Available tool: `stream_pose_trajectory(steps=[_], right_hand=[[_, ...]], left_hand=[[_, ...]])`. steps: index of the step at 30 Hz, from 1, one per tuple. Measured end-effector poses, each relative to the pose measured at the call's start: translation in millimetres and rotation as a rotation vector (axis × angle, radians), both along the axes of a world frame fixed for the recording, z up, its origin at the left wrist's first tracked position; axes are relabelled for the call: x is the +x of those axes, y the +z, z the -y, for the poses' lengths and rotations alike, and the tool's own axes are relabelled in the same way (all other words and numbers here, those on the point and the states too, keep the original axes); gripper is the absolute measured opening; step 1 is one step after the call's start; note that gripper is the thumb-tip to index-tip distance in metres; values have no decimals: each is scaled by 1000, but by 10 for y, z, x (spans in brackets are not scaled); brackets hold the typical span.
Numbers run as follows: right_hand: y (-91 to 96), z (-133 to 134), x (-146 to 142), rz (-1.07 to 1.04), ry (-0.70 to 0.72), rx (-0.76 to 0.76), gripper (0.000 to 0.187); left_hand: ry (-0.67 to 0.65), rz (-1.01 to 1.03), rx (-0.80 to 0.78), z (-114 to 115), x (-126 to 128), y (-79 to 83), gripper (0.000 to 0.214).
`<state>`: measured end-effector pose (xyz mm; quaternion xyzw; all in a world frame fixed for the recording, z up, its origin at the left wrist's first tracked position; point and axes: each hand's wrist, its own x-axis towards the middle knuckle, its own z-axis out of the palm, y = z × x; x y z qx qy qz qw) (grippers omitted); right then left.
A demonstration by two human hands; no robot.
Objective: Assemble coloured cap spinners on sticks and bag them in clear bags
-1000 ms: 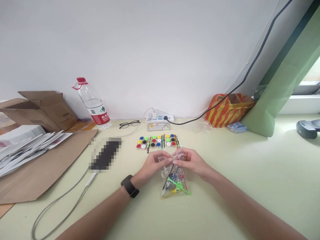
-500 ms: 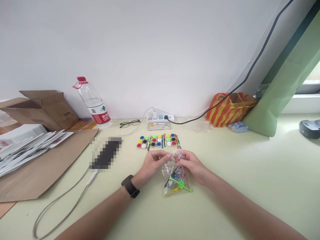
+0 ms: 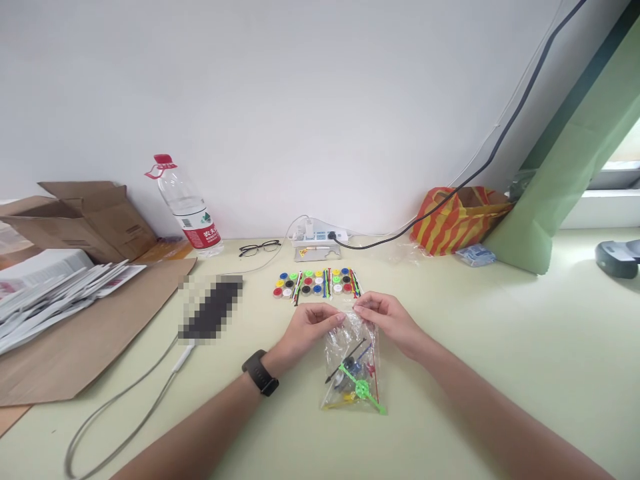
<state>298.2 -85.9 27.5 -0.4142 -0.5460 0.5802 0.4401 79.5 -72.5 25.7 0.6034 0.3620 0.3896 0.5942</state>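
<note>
Where the hands meet: the centre of the frame, just below the middle, over the pale green surface (image 3: 500, 347).
Left hand (image 3: 310, 327): thumb and forefinger are pressed together on the top left corner of the clear plastic bag (image 3: 353, 370). A dark watch (image 3: 260, 372) sits on the wrist.
Right hand (image 3: 387, 320): its fingertips pinch the bag's top right corner, and the other fingers are curled.
Bag: held up by its top edge, with the lower end on the surface toward the person. Inside are a green spoked piece (image 3: 357, 385), a dark stick and small red and yellow bits.
Change: half a second ago the hands were closer together and the bag was bunched. Now the top edge is drawn wider and the bag lies longer and flatter.
Meaning: the mouth looks taut; whether it is sealed cannot be told.
Just beyond: a row of coloured caps and sticks (image 3: 316, 282), near the fingertips but apart.
Left of centre: a blurred phone (image 3: 210, 310).
Along the wall: glasses (image 3: 259, 249), a power strip (image 3: 320, 235) and a bottle (image 3: 187, 210).
Upper right: a striped bag (image 3: 457, 220).
</note>
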Motion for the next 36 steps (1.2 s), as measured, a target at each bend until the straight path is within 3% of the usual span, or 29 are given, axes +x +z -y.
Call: stream_pose_trajectory(steps=[6, 15, 18, 30, 33, 36], right_hand=[[-104, -121, 125, 22, -22, 66, 36], [-40, -118, 186, 21, 21, 106, 27], [-38, -126, 196, -20, 55, 114, 36], [-104, -166, 206, 19, -55, 199, 17], [-90, -152, 188, 18, -72, 219, 14], [-75, -137, 176, 35, -83, 254, 15]], left_hand=[[126, 15, 20, -80, -34, -2, 25], [90, 82, 11, -209, -181, -97, 22], [116, 130, -4, -206, -165, -104, 19], [137, 152, 22, -208, -185, -77, 11], [109, 214, -26, -187, -162, -56, 17], [75, 141, -66, -162, -129, -46, 30]])
